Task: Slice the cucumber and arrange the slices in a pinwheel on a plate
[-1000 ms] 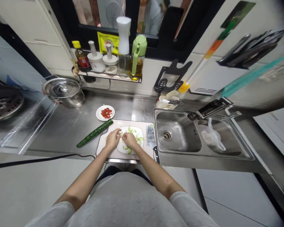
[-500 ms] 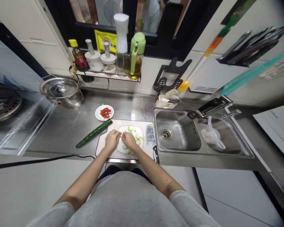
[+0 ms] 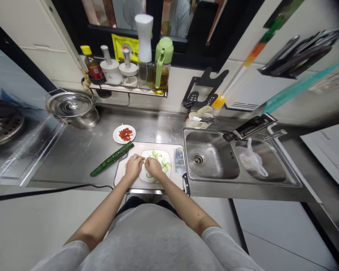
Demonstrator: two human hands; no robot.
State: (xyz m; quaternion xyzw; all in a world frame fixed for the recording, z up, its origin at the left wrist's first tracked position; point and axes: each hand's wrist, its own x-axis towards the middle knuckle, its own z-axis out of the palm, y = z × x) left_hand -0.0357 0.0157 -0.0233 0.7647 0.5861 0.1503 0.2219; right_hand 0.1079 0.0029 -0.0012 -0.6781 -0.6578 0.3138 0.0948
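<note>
My left hand [image 3: 134, 166] is closed over the left edge of a white plate [image 3: 142, 177], its fingertips pinched near my right hand [image 3: 153, 166]. The right hand is closed too, above the plate. What lies between the fingertips is too small to make out. Several pale green cucumber slices [image 3: 166, 166] are laid in curved groups on the plate. Beneath it is a light pink cutting board [image 3: 134, 184], with a cleaver [image 3: 180, 162] on its right side. A long green cucumber [image 3: 112, 159] lies at the board's left, its upper end over the corner.
Behind the board stands a small white plate of red pieces [image 3: 125, 134]. A lidded steel pot [image 3: 76, 109] is at the left, a double sink [image 3: 211, 173] at the right. Bottles and jars fill a wall rack [image 3: 124, 89]. A dark cable [image 3: 45, 191] runs along the front left.
</note>
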